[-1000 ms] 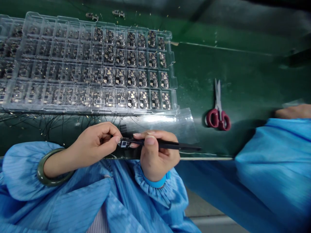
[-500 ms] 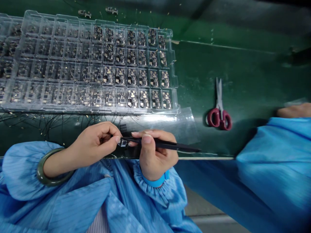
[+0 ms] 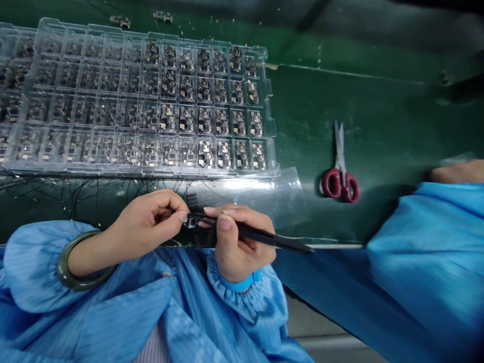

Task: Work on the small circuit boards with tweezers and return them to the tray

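Between thumb and fingertips, my left hand (image 3: 153, 219) pinches the edge of a small dark circuit board (image 3: 191, 222) near the table's front edge. My right hand (image 3: 242, 239) is closed around black tweezers (image 3: 260, 235), whose tips reach over the board close to my left thumb. The tweezers slant, back end low to the right. Whether the tips grip anything is too small to tell. Just behind the board lies a small dark gridded strip (image 3: 192, 199).
Behind my hands is a clear plastic tray (image 3: 273, 135) of circuit boards in compartments. Thin black wires (image 3: 86, 191) lie along its front. Clear film (image 3: 291, 194) lies right of it, then red-handled scissors (image 3: 340, 171). Another person's blue sleeve (image 3: 438, 222) is at the right.
The back end of the tweezers has dipped, and my right hand has shifted slightly left. My left hand keeps its pinch on the board.
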`<state>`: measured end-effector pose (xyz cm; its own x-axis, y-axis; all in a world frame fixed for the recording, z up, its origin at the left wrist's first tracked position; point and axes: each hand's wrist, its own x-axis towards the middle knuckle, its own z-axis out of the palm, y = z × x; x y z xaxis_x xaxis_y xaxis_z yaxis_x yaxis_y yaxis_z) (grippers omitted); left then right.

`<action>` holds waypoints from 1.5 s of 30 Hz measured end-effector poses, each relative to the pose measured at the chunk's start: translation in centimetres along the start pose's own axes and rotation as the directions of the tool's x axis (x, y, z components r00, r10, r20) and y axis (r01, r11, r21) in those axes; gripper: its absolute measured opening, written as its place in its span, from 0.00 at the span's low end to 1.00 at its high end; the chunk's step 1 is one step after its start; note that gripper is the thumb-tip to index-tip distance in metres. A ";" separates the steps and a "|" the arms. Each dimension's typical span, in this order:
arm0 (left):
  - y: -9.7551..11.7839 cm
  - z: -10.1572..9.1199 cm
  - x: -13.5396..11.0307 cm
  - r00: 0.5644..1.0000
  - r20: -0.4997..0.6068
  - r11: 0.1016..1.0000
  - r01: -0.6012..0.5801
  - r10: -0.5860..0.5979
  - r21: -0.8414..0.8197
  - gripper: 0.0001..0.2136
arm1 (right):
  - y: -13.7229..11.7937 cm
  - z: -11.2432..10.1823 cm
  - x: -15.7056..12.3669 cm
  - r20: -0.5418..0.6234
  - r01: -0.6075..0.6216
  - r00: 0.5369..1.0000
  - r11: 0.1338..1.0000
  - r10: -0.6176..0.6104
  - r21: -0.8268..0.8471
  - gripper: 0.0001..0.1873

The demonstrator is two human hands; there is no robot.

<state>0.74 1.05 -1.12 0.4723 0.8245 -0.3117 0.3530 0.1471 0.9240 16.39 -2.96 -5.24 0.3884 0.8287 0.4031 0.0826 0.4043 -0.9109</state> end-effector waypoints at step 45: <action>-0.1 -0.2 -0.5 0.979 -0.098 0.967 -0.192 0.177 -0.167 0.09 | -2.3 -0.9 0.4 0.240 -0.059 0.962 0.958 0.129 -0.279 0.05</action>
<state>0.33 0.73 -1.04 0.4457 0.8872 -0.1195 0.1161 0.0751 0.9904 17.15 -3.89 -3.06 0.1641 0.9424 0.2915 0.3128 0.2306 -0.9214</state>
